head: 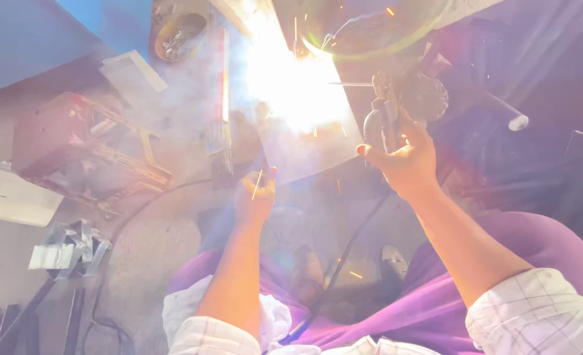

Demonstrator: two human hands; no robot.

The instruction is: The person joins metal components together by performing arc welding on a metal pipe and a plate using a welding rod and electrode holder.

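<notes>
My right hand [403,161] grips a dark welding electrode holder [386,115]. Its thin rod [350,84] points left into a blinding white arc [298,85] with smoke and sparks around it. The arc burns at the top of a flat metal sheet [311,154]. My left hand [255,197] is closed at the sheet's lower left corner and seems to hold its edge; glare hides the exact grip. Both forearms come out of white checked sleeves, over purple trousers.
A black cable [344,256] runs down from the holder between my two shoes [308,266]. At the left are a reddish box [61,138] with metal strips, a white sheet [15,197] and bent metal brackets [68,246]. A bowl of small parts [179,33] sits at the top; a white pipe [508,115] lies at the right.
</notes>
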